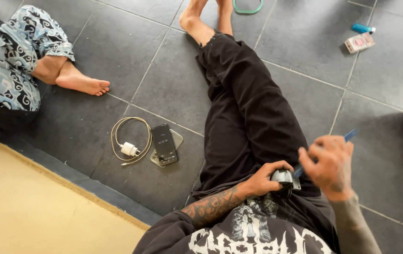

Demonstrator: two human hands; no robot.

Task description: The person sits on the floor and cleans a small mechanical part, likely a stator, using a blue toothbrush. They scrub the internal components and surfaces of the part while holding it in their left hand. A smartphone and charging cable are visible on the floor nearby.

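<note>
I sit on a dark tiled floor with my legs in black trousers [244,108] stretched out. My left hand [265,178] grips a small grey hair clipper [285,178] held over my lap. My right hand [329,164] is closed on a thin blue-handled tool [350,136] whose tip points at the clipper's head. The two hands are close together above my lap.
A dark phone [164,142] lies on the tiles beside a coiled white charger cable [128,148]. Another person's bare foot [81,82] and patterned trousers are at the left. A small box [359,42] and blue lighter [362,28] lie far right. A tan mat [32,207] covers the near left.
</note>
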